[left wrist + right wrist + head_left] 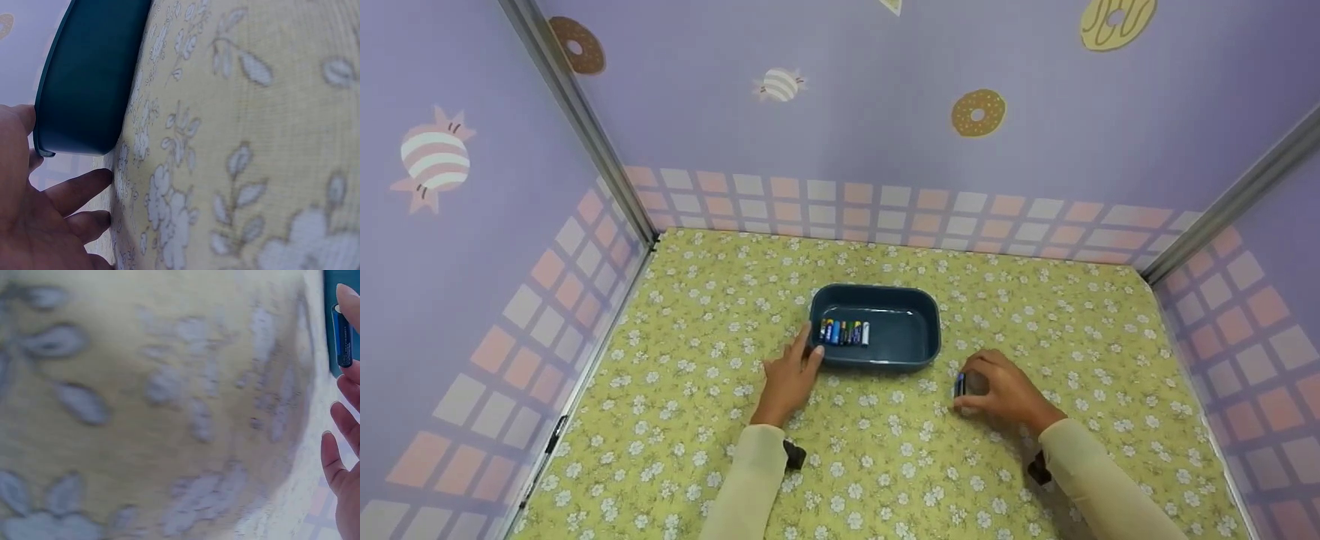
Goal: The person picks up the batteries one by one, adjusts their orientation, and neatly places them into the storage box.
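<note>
A dark teal plastic basin (900,365) holds a row of small batteries (844,333) of mixed colours, side by side against its left end. My left hand (793,377) lies at the basin's front left corner, thumb and index finger right at its rim, the other fingers extended over the cloth in the left wrist view. Right of the basin, my right hand (997,386) pinches a blue and black battery (343,337) between thumb and index finger by its two ends. The other right fingers are loosely bent, clear of the battery.
A yellow-green floral cloth (697,315) covers the table. Purple walls (870,112) with printed sweets enclose it at the back and both sides, with metal posts (585,127) in the corners. A dark band (793,455) circles the left wrist.
</note>
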A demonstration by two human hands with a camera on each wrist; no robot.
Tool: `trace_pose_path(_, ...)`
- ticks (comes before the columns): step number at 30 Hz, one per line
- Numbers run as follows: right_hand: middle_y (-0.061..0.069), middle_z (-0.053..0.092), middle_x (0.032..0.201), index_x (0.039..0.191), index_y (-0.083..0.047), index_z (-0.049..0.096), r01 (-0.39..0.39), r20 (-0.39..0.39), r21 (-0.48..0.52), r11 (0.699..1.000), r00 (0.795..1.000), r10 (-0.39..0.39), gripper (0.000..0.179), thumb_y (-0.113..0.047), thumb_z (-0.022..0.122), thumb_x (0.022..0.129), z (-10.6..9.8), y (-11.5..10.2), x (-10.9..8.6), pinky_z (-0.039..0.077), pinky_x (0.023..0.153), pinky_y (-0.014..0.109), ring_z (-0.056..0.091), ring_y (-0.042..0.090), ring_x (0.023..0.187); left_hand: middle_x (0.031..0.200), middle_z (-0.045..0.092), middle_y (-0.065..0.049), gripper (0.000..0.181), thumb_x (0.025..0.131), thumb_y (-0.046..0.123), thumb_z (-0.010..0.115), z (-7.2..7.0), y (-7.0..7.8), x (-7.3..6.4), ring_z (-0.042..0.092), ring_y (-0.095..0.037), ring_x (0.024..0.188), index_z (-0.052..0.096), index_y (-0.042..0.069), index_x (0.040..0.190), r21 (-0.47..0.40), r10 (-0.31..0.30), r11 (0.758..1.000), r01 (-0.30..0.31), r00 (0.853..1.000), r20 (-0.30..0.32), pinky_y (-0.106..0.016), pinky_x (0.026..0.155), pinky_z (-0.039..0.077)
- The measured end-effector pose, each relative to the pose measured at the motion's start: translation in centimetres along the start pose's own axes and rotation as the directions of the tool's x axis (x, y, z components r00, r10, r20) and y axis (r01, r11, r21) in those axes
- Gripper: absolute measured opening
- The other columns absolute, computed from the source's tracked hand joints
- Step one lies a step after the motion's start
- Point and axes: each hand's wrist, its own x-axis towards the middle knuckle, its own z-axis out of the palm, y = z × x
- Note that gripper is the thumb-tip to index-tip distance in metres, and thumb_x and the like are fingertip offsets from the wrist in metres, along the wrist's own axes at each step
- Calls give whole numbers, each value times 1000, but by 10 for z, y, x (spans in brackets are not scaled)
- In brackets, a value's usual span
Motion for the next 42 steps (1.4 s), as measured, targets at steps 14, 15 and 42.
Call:
trace_pose_path(14, -2, 64, 115, 111, -21, 69, 78, -70, 93, 993, 995, -72, 43, -43, 88, 79, -25, -6, 31, 56, 89, 48, 63, 24, 108, 168, 29, -5, 72, 102, 72, 31, 1, -1, 1, 24, -41, 155, 10, 44, 164, 6, 1, 1000, -1, 1000, 10, -72, 120, -9)
trace_pose_path(15, -2, 64, 114, 110, -20, 69, 84, -76, 97, 992, 994, -77, 43, -43, 88, 79, -27, -7, 34, 56, 89, 48, 63, 25, 107, 168, 28, -5, 73, 102, 72, 31, 1, -1, 1, 24, -41, 155, 10, 42, 164, 9, 0, 1000, 0, 1000, 10, -72, 119, -10)
trace_pose_path(42, 0, 70, 104, 120, -12, 71, 13, -67, 271, 962, 998, 6, 61, -57, 81, 81, -16, -52, 136, 55, 78, 40, 66, 22, 91, 167, 30, -2, 69, 102, 72, 33, 1, 0, 0, 25, -39, 155, 11, 48, 163, -2, -16, 1000, 16, 1000, -1, -71, 121, -8)
